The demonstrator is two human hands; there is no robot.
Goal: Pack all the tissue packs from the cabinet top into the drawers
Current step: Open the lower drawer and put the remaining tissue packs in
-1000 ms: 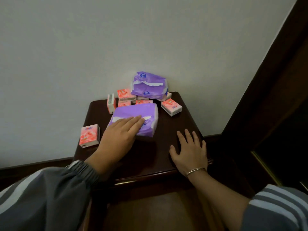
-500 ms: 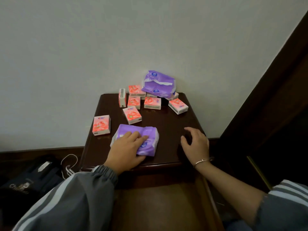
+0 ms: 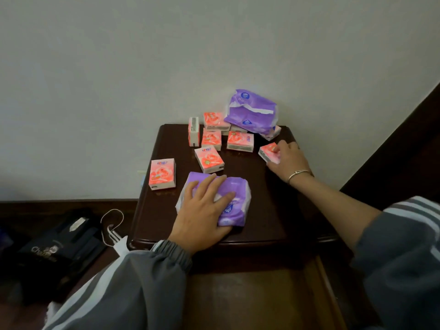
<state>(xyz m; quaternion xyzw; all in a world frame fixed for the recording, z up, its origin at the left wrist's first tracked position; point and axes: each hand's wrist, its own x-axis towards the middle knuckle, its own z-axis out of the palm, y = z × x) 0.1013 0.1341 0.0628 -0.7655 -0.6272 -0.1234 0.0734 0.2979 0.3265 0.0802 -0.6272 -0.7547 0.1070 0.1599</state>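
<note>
On the dark wooden cabinet top (image 3: 273,210), my left hand (image 3: 204,210) grips a purple tissue pack (image 3: 238,198) near the front edge, fingers over its top and thumb at its near side. At the back right, my right hand (image 3: 285,158) curls round a small pink tissue pack (image 3: 267,152). A second purple pack (image 3: 252,113) leans on small packs against the wall. Several more small pink packs lie loose, one at the left edge (image 3: 162,176) and one in the middle (image 3: 209,159). Below the top, an open drawer (image 3: 250,294) shows a bare wooden bottom.
A dark bag (image 3: 59,246) and a white bag with cord handles (image 3: 112,225) sit on the floor to the left of the cabinet. Dark wooden furniture (image 3: 404,151) rises close on the right. The wall runs directly behind the cabinet.
My left hand has dragged the purple pack toward the front edge. My right hand left the front of the top and reached back right onto a small pink pack.
</note>
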